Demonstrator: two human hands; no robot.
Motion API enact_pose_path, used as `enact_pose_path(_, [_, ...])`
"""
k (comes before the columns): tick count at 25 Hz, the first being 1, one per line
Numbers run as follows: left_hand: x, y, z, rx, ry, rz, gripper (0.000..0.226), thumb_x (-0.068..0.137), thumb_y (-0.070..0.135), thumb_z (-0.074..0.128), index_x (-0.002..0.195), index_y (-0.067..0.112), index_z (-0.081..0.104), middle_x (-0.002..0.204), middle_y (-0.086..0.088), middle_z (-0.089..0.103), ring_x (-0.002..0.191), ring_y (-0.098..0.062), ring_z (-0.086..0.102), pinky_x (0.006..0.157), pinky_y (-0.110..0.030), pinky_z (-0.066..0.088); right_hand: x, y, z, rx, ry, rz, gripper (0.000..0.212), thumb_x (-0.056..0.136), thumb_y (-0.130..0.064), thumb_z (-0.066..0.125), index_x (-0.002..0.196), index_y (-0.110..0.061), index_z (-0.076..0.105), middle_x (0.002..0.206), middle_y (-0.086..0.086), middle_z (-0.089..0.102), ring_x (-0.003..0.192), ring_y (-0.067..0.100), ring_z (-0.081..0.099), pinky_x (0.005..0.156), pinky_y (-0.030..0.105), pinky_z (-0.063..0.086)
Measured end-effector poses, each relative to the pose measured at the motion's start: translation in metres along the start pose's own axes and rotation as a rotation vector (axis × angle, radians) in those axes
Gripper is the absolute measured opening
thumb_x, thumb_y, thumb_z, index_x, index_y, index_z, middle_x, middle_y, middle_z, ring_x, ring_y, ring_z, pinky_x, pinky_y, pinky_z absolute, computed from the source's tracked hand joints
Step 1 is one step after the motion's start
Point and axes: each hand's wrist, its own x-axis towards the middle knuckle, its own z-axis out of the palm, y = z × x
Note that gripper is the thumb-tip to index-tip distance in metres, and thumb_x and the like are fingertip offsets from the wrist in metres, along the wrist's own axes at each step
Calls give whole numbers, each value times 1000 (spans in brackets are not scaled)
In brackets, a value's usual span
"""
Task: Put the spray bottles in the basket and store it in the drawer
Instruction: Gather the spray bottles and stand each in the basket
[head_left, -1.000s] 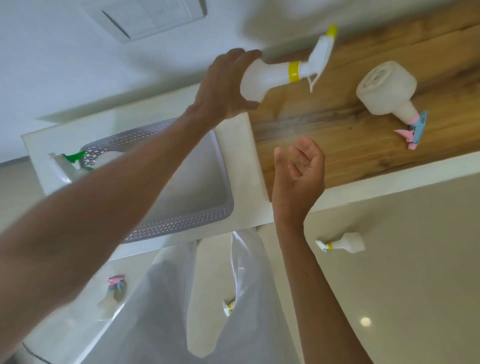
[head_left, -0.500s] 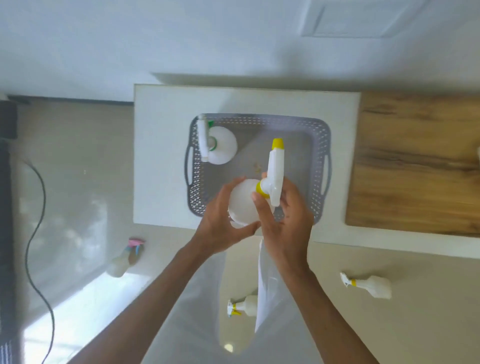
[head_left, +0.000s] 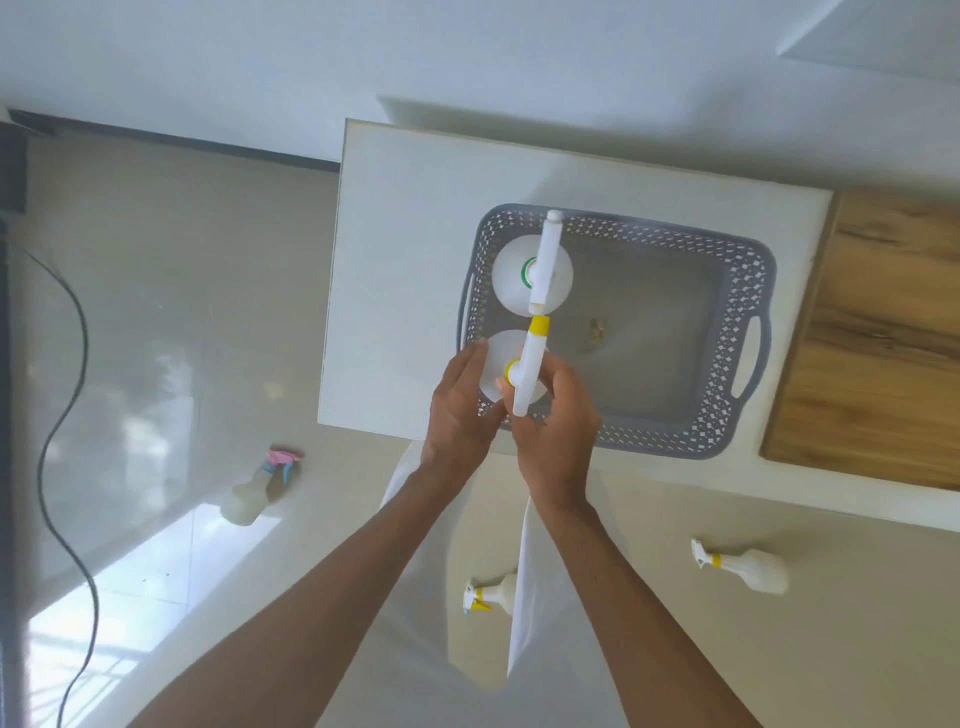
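Hands on the yellow-collared spray bottle (head_left: 511, 371) now, left hand (head_left: 460, 410) cupping its body, right hand (head_left: 558, 436) grasping below the trigger head, at the near left corner of the basket (head_left: 743, 291), beside the green-collared bottle (head_left: 530, 275). Looks light, smooth plastic, likely slippery; the neck is the safest hold.

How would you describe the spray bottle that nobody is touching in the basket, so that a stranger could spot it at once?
Find the grey perforated basket on the white counter. At its left end two white spray bottles stand upright; take the far one, away from the hands. It has a green collar, while its neighbour, held by both hands, has yellow trim.
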Motion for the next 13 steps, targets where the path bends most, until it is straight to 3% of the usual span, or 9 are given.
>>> enact_pose_path(3, [0,-3,0,46,-34,3,67,86,12,77,144,-1,46,148,-16,51,138,-30,49,112,-37,45,0,3,1,-72,-9,-36,33,88,-25,80,113,-9,67,108,-3,70,96,5,59,86,4,42])
enact_pose_path(7, [-2,1,-3,80,-59,-9,67,89,11,73,147,-4,41,151,-18,48,139,-32,48,114,-39,43,-3,9,0,-111,-56,-84,32,87,-14,83,114,-7,67,108,-1,69,95,11,61,86,16,48])
enact_pose_path(10, [-4,10,-11,64,-101,-14,64,93,14,68,148,-3,39,152,-17,46,141,-31,46,115,-39,42,-2,11,-2,-95,-62,-88,33,88,-15,83,116,-9,67,110,-3,69,97,7,60,86,16,49])
enact_pose_path(13, [-11,19,-31,97,-92,84,56,91,-6,63,144,-5,45,148,-17,51,138,-28,50,114,-33,43,-2,13,-5,-63,-90,-102,46,82,-4,86,123,-7,65,119,2,70,106,7,62,94,17,51])
